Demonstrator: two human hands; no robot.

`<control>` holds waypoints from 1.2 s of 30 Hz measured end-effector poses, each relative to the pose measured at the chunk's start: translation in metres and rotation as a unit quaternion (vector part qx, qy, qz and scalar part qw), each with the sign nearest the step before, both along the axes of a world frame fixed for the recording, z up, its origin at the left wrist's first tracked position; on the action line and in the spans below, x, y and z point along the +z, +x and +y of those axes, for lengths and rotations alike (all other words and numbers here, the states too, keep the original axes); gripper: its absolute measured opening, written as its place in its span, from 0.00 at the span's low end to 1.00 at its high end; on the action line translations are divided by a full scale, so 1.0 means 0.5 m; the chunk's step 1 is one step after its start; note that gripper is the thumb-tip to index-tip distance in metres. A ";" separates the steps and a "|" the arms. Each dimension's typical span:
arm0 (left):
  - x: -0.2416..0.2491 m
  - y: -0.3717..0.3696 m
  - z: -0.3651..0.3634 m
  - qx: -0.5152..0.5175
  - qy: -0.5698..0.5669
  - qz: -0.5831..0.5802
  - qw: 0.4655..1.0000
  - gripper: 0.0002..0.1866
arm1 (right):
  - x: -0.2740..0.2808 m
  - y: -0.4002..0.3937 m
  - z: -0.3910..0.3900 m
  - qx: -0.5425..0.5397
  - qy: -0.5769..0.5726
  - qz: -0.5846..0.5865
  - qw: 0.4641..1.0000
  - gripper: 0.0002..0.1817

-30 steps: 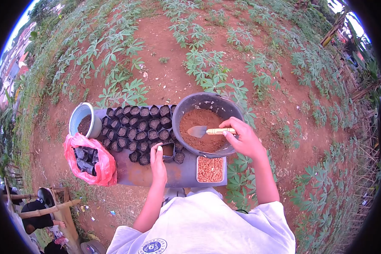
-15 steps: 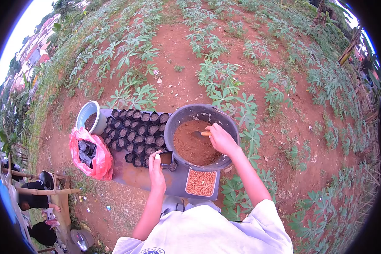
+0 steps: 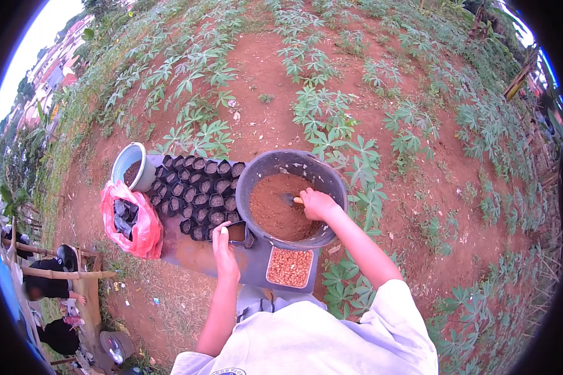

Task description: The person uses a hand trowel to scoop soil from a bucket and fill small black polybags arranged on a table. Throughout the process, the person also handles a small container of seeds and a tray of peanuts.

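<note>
My right hand (image 3: 316,203) is closed on the orange handle of a small trowel (image 3: 289,199), whose blade touches the brown soil (image 3: 272,209) inside a large dark tub (image 3: 250,178). My left hand (image 3: 224,250) grips a black pot (image 3: 237,232) with soil in it, beside the tub's lower left rim. Left of the tub, many black seedling bags (image 3: 194,190) filled with soil stand in rows. Below the tub sits a clear box of tan seeds (image 3: 289,267).
The grey table (image 3: 250,262) carries a light blue bucket (image 3: 145,175) with soil and a pink plastic bag (image 3: 147,234) holding black bags. Leafy plants (image 3: 338,294) grow beside and beyond it. People in dark clothes (image 3: 50,284) are near a bamboo frame (image 3: 69,274) at lower left.
The trowel in my right hand has shifted slightly left within the tub. The view has moved a little, so the table and its things appear slightly to the left.
</note>
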State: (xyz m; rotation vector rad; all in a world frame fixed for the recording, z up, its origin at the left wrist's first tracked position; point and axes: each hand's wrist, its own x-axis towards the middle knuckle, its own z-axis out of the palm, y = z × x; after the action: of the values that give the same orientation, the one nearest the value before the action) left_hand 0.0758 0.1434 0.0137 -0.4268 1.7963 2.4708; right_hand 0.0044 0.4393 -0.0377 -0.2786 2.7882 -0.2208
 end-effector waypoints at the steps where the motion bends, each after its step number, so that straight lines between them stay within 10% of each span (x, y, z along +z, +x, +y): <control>1: 0.003 0.006 0.002 0.004 -0.001 0.000 1.000 0.14 | -0.004 -0.002 -0.002 -0.009 -0.004 -0.025 1.000 0.18; 36: 0.026 0.043 0.053 0.003 -0.039 0.008 0.999 0.14 | 0.018 0.031 0.053 -0.054 -0.139 0.013 0.989 0.14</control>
State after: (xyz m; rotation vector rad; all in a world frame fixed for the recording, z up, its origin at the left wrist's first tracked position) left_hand 0.0971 0.1699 0.0266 -0.4192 1.9045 2.4218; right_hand 0.0197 0.4658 -0.0289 -0.1975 2.7976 -0.6391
